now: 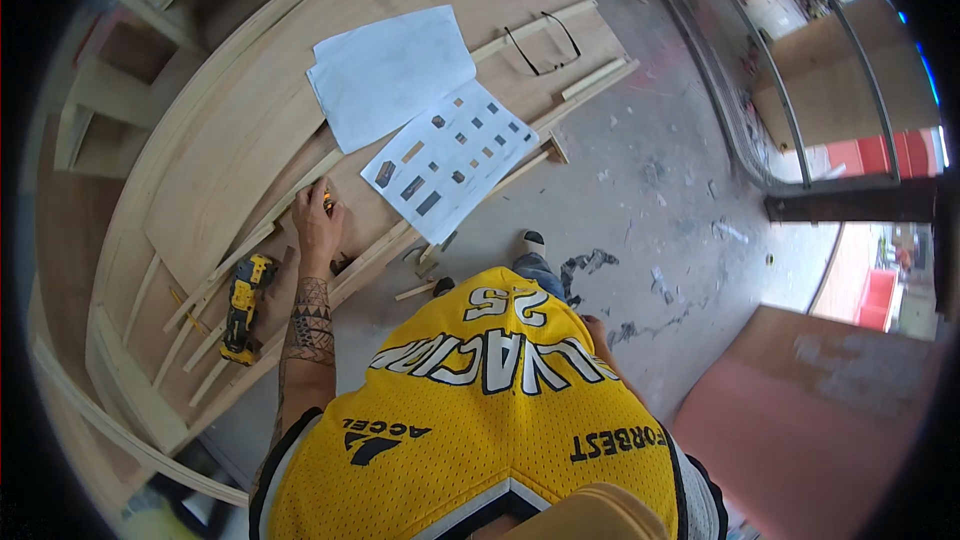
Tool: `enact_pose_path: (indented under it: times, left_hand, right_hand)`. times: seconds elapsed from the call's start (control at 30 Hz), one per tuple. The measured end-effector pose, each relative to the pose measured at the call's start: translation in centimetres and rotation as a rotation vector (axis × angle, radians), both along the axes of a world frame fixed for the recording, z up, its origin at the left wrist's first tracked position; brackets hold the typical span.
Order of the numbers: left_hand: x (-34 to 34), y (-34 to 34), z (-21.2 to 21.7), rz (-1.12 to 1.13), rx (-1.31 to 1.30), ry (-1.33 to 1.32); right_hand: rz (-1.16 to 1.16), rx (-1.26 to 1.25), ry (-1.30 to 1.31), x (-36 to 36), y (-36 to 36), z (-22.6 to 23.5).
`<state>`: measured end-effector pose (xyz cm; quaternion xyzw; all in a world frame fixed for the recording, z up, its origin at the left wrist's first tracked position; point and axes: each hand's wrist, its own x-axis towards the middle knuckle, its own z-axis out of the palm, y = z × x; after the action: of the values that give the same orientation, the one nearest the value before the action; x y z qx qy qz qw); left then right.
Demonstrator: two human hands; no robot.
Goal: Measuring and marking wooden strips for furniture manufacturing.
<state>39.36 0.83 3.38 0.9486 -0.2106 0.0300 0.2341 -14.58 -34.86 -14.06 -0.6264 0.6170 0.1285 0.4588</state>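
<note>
Small orange-and-dark object [328, 202], mostly hidden so kind unclear, sits under the fingertips of the left hand [318, 223], which lies fingers together, palm down on the plywood workbench [230, 150] near its front edge, beside thin wood strips [250, 240]. Yellow-black power tool [242, 306] lies just left of the forearm; two paper sheets [420, 110] and glasses [545, 45] lie further along the bench. Right hand [592, 325] mostly hidden behind the yellow jersey, grip cannot be told.
</note>
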Motion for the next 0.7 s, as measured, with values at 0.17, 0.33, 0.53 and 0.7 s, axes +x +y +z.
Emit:
enact_pose_path:
  times: [0.17,0.33,0.53,0.7]
  left_hand:
    - [-2.0,-2.5,0.5,0.206,0.092,-0.099]
    - [-6.4,-8.3,2.7,0.448,-0.137,-0.235]
    - [-14.2,-20.0,8.7,0.402,-0.395,-0.217]
    - [-19.6,-27.4,15.0,0.081,-0.729,0.223]
  right_hand:
    - [0.113,0.069,0.061,4.4,-11.1,-1.6]
    - [-0.091,0.294,-0.170,11.4,-24.7,-0.5]
    - [-0.012,0.299,-0.175,19.1,-37.4,-0.4]
    - [0.050,0.324,-0.106,22.6,-39.5,-1.1]
